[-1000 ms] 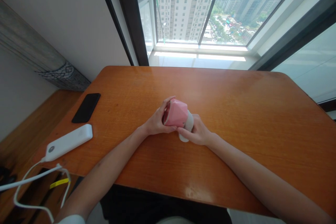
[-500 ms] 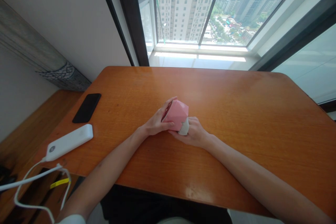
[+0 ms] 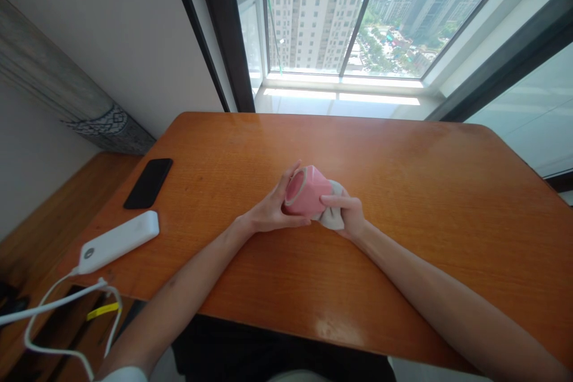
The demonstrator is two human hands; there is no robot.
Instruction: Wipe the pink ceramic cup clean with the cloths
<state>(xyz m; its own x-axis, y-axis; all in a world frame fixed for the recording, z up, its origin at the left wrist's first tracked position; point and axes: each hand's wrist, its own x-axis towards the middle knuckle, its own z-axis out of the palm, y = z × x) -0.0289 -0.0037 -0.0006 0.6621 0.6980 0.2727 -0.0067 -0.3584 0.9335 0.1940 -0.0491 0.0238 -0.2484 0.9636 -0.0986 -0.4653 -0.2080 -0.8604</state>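
A pink faceted cup (image 3: 308, 192) lies on its side in the middle of the orange wooden table (image 3: 403, 191), its mouth turned left toward me. My left hand (image 3: 271, 210) cradles the cup from the left and below, fingers curled round its rim. My right hand (image 3: 344, 213) presses a whitish cloth (image 3: 332, 218) against the cup's right side, the forefinger stretched across the pink wall.
A black phone (image 3: 148, 182) lies flat near the table's left edge. In front of it rests a white power bank (image 3: 117, 241) with a white cable (image 3: 58, 304) hanging off the corner. Large windows and a sill stand beyond the far edge.
The cup has been turned so that its open mouth now faces left. My right hand has risen from under the cup to its right side, with the cloth.
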